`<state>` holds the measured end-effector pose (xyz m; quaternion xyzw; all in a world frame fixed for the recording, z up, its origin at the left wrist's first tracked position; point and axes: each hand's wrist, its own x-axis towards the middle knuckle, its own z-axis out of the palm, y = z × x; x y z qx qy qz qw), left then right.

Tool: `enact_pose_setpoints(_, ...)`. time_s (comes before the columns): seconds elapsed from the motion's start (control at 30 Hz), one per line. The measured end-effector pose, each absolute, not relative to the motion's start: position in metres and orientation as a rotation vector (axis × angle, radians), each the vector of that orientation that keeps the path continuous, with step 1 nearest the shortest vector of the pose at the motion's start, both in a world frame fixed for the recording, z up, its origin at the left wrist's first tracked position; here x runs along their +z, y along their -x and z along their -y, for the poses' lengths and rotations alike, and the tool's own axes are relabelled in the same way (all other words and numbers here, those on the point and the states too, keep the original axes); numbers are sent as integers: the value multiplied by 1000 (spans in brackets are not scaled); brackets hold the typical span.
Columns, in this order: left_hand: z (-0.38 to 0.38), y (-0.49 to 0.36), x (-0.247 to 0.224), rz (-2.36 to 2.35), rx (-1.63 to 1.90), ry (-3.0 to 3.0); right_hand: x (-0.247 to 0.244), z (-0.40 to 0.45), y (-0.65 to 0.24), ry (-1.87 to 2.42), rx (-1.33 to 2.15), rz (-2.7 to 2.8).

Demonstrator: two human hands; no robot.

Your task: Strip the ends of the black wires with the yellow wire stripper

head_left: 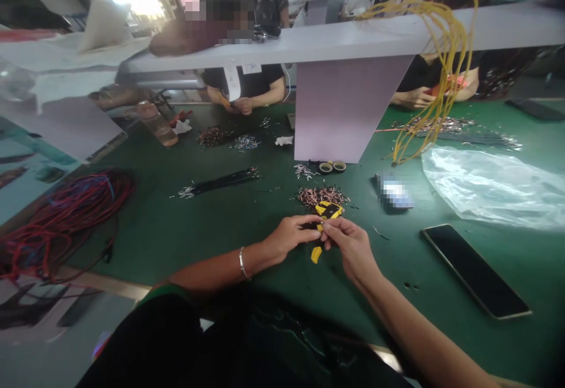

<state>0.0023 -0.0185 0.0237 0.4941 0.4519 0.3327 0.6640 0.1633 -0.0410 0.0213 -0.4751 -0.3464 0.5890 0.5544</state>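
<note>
My left hand point(291, 238) and my right hand point(348, 246) meet above the green work mat point(212, 241), their fingertips pinched together on a small dark piece, probably a short wire. The fingers hide most of it. Just beyond them lies a yellow-and-black tool or clip point(329, 210), close to my fingertips, on the edge of a heap of short copper-tipped wires point(320, 196). A small curved yellow piece point(316, 254) sits on the mat below my hands. A metal bangle point(242, 262) circles my left wrist.
A black smartphone point(475, 270) lies to the right, beside a clear plastic bag point(489, 188). A red wire coil point(66, 223) is at left. Tape rolls point(332, 166) stand by a white shelf support point(344, 108), with yellow wires point(450, 64) draped over the shelf. Co-workers' hands point(245, 104) work across the bench.
</note>
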Motion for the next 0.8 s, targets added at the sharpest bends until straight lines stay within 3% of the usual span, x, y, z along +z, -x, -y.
enact_pose_setpoints(0.57, 20, -6, 23, -1003, 842, -781, 14, 45, -159, 1316, 1177, 1012)
enact_pose_setpoints(0.8, 15, -5, 27, -997, 864, -623, 18, 51, -158, 1212, 1099, 900)
